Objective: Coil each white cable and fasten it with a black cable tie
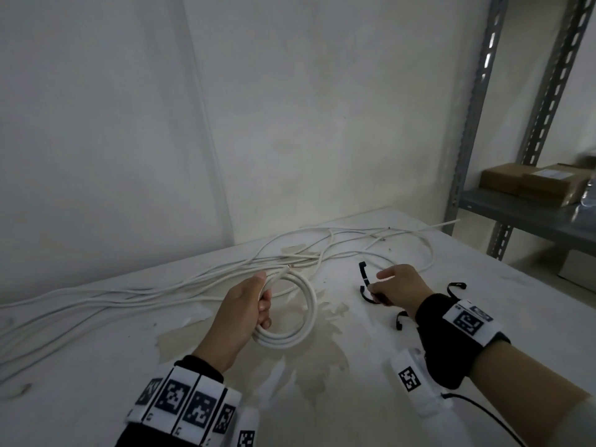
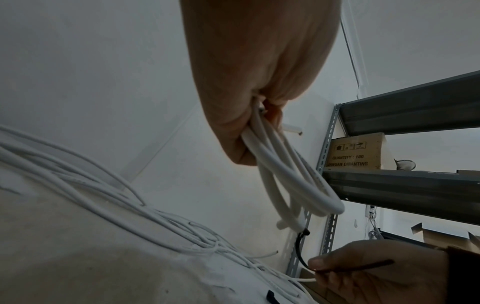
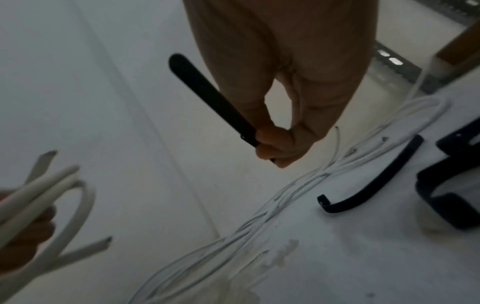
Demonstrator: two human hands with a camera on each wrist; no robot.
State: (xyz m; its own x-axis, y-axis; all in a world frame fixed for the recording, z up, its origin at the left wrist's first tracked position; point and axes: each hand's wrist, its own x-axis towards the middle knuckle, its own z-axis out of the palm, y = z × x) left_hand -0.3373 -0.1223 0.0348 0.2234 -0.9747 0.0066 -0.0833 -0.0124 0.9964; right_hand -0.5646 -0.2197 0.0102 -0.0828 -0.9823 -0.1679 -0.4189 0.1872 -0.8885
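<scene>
My left hand grips a coiled white cable by its left side, held above the table; the loops hang from my fingers in the left wrist view. To its right, my right hand pinches a black cable tie that curves upward. In the right wrist view the tie sticks out from between thumb and fingers. The coil shows at that view's left edge. Tie and coil are apart.
Several loose white cables lie tangled across the white table toward the wall. More black ties lie near my right wrist. A metal shelf with cardboard boxes stands at the right.
</scene>
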